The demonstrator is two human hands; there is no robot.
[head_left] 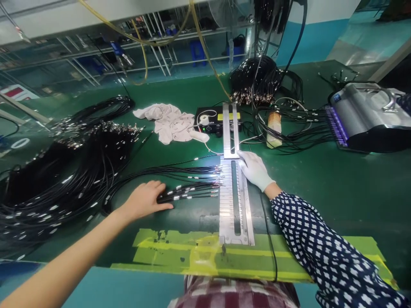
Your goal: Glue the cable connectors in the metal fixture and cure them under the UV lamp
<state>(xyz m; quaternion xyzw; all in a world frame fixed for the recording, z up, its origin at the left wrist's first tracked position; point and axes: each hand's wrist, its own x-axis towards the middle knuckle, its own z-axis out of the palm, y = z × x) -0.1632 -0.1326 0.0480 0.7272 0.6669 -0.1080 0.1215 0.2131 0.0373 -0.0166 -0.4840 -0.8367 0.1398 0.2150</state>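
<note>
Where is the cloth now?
In the head view, the cloth lies on the table, just left of the black box and beyond the left hand.

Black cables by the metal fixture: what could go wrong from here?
The left hand is at the black cables; a tug might pull their ends out of line at the metal fixture. A bump from the gloved right hand, at the fixture's side, could jar it. Cables might also snag on the nearby cable pile.

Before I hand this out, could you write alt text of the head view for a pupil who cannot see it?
A white-gloved right hand touches a slotted metal frame on a green table, while the bare left hand is at black cables with tips at the frame's edge. A cable heap lies at left.
</note>
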